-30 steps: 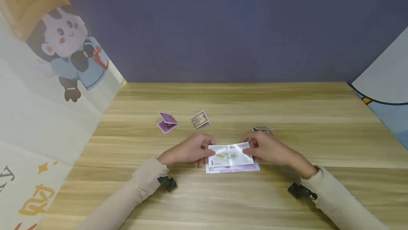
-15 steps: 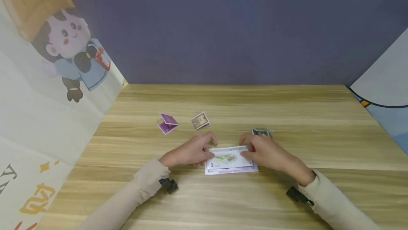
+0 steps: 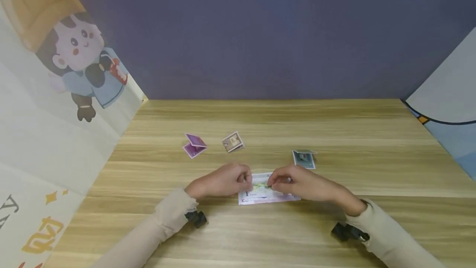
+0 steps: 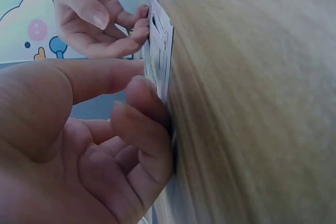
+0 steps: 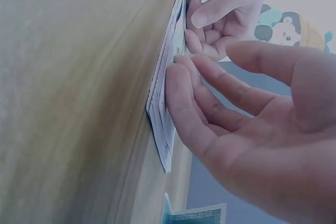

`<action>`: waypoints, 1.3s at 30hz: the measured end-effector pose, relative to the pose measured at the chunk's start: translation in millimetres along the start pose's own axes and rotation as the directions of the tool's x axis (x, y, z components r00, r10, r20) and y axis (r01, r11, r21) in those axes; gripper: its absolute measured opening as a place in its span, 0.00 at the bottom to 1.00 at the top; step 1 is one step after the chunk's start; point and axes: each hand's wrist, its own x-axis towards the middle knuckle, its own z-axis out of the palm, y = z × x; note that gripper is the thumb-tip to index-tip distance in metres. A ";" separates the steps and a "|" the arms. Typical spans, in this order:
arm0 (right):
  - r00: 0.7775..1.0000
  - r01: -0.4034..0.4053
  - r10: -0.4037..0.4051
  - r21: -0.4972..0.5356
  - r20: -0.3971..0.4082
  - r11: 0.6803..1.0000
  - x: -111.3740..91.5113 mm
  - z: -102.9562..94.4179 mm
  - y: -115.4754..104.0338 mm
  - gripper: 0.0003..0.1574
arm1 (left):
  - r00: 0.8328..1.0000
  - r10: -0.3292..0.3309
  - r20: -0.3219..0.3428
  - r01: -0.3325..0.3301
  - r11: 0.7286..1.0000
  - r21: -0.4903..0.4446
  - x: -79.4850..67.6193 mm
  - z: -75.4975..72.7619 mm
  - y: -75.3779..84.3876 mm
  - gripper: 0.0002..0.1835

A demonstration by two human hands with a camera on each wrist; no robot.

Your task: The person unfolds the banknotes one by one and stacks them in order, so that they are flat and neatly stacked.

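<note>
A small stack of banknotes lies flat on the wooden table, a white-and-green 1 yuan note [image 3: 258,193] on top of a pinkish 100 note [image 3: 243,201]. My left hand [image 3: 224,179] is at the stack's left end, its bent fingers touching the paper and the thumb raised off it in the right wrist view. My right hand [image 3: 305,183] reaches over the right half, fingertips [image 5: 178,72] resting on the top note, thumb apart. The note edges [image 5: 160,108] show as several layers in the right wrist view. Both hands cover parts of the top note.
Behind the hands stand a folded purple note [image 3: 195,145], a folded brownish note [image 3: 233,141] and, to the right, a folded teal note [image 3: 304,159]. A dark panel [image 3: 275,36] rises at the table's [image 3: 260,235] back edge, with printed walls at both sides.
A second ago both hands pinched the 1 yuan note by its ends; it now lies on the stack. My right hand has slid left over it, uncovering the teal note.
</note>
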 end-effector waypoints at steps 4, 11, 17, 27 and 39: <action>0.999 -0.027 0.026 0.079 0.024 0.997 -0.9 -0.8 2.2 0.15 | 1.000 -0.019 -0.001 0.019 1.000 0.004 -2.7 -0.4 3.2 0.03; 0.999 0.000 -0.010 0.176 0.053 0.984 -1.7 -2.4 5.9 0.17 | 0.998 -0.067 0.021 0.068 0.997 -0.045 -7.1 0.6 5.0 0.03; 0.996 0.004 -0.021 0.190 0.087 0.982 -1.8 -4.1 0.2 0.18 | 0.997 -0.071 0.016 0.072 0.996 -0.061 -10.1 2.7 4.5 0.04; 0.990 0.138 -0.126 0.221 -0.067 0.965 -8.9 -15.7 -21.0 0.15 | 1.000 -0.008 -0.013 0.008 1.000 -0.005 -15.4 -9.9 14.4 0.03; 0.963 0.116 -0.050 0.241 -0.266 0.963 -16.8 -35.7 -32.3 0.16 | 0.990 0.053 -0.129 -0.049 0.998 0.032 -22.3 -36.6 34.5 0.08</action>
